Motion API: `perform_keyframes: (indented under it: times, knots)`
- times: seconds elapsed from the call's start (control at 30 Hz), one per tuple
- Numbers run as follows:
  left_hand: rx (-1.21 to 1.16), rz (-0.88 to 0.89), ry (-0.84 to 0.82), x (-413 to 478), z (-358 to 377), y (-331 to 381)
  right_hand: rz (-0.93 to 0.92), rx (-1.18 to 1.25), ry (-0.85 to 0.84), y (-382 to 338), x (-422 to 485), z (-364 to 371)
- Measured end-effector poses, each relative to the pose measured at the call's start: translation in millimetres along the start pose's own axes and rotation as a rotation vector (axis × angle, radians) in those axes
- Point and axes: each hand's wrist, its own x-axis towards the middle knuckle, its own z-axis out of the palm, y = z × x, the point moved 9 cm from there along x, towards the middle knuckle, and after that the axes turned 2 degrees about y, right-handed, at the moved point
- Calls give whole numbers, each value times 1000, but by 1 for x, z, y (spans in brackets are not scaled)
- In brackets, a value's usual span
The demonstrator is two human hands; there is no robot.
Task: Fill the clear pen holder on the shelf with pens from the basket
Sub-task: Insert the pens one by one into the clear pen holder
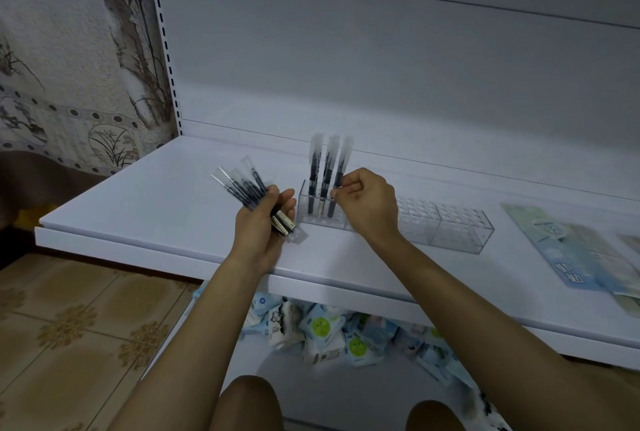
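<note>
While upright, three pens [325, 172] in clear holder [457, 228]

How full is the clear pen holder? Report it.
Mostly empty: the holder has three pens at its left end, one pinched by the right hand; other holes bare.

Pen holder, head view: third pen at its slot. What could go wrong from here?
1. The right hand pinches the third pen close beside the two standing pens; a nudge could tilt them.
2. The left hand grips a splayed bundle of pens near the shelf front edge; one could slip out and drop.
3. The clear pen holder is loaded only at its left end; a sideways push might shift it.
</note>
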Motion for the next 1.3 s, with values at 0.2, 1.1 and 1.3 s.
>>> perform_keyframes:
  times: [0.2,1.1,1.3]
  knots:
    - [46,44,-71,-7,7,6,31,25,-1,1,1,-2]
    - [517,-66,-517,-91,96,-45,250,682,-334,-2,-46,-46]
    - [535,-62,-503,-92,89,-54,237,644,-232,13,-47,-57]
